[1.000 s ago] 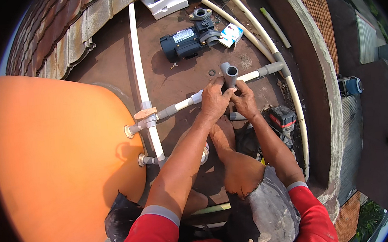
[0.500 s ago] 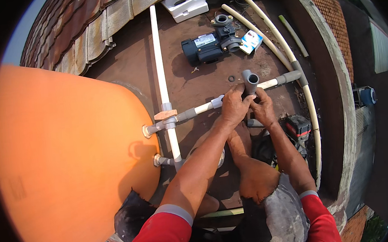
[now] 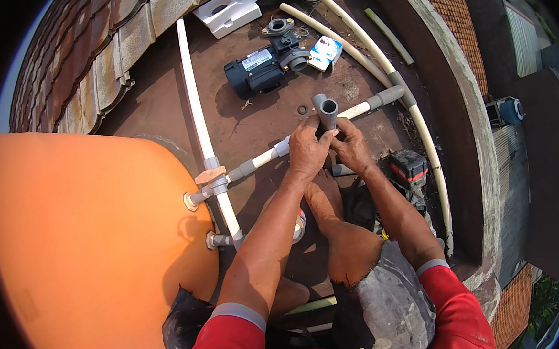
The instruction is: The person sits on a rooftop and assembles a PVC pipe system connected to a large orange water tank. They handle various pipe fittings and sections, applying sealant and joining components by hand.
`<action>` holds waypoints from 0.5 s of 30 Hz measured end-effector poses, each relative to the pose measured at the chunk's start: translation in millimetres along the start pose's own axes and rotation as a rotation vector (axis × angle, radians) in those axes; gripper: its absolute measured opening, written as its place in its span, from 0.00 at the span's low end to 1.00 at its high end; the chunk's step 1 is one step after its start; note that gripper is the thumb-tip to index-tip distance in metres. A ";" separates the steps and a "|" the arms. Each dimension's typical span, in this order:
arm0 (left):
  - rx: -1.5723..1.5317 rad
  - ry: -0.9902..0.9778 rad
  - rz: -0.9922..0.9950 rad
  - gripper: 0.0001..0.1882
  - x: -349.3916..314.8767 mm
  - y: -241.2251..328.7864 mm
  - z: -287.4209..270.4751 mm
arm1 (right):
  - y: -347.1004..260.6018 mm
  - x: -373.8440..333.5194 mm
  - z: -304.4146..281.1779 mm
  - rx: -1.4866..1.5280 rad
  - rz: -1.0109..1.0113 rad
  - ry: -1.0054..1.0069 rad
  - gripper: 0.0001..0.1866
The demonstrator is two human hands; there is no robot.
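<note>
Both my hands grip a grey PVC pipe tee point(image 3: 327, 111) low on its sides, its round open end facing up toward me. My left hand point(image 3: 308, 150) closes around it from the left, and my right hand point(image 3: 353, 147) pinches it from the right, thumbs close together. Behind the hands runs a white pipe point(image 3: 266, 158) with grey couplings; my fingers hide whether the tee is joined to it. A short grey pipe piece point(image 3: 342, 169) shows just below my right hand. Left along the line is a valve with an orange-brown handle point(image 3: 210, 175).
A large orange tank point(image 3: 97, 252) fills the left side. Beyond my hands lie a dark water pump point(image 3: 260, 70), a blue-and-white box point(image 3: 325, 52) and white foam packing point(image 3: 228, 13). A black-and-red power tool battery point(image 3: 408, 167) is at right, near a low wall point(image 3: 478, 134).
The whole view has shifted, so the scene sits further left in the picture. Both hands keep their hold on the tee, with little visible change in grip.
</note>
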State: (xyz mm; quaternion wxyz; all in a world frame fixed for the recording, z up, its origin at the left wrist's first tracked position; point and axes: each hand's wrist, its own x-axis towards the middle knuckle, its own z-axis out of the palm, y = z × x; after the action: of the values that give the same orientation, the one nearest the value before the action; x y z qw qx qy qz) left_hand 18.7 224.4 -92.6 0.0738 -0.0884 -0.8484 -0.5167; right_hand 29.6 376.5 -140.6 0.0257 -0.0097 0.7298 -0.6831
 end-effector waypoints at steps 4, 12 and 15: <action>-0.020 -0.037 -0.053 0.19 0.7 1.8 -0.8 | 6.2 1.7 -2.2 -0.057 -0.095 -0.006 0.18; 0.015 -0.014 -0.014 0.17 -0.2 -1.7 -1.2 | 5.4 1.7 -1.5 -0.083 -0.110 -0.020 0.19; -0.001 -0.004 -0.016 0.17 0.0 1.0 -2.1 | 2.6 1.0 -0.9 -0.048 -0.077 -0.025 0.18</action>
State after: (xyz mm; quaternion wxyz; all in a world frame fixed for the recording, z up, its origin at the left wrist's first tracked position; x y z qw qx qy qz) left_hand 19.1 223.0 -90.7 0.0678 -0.0829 -0.8489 -0.5176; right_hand 28.6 377.5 -143.1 0.0084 -0.0467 0.7448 -0.6656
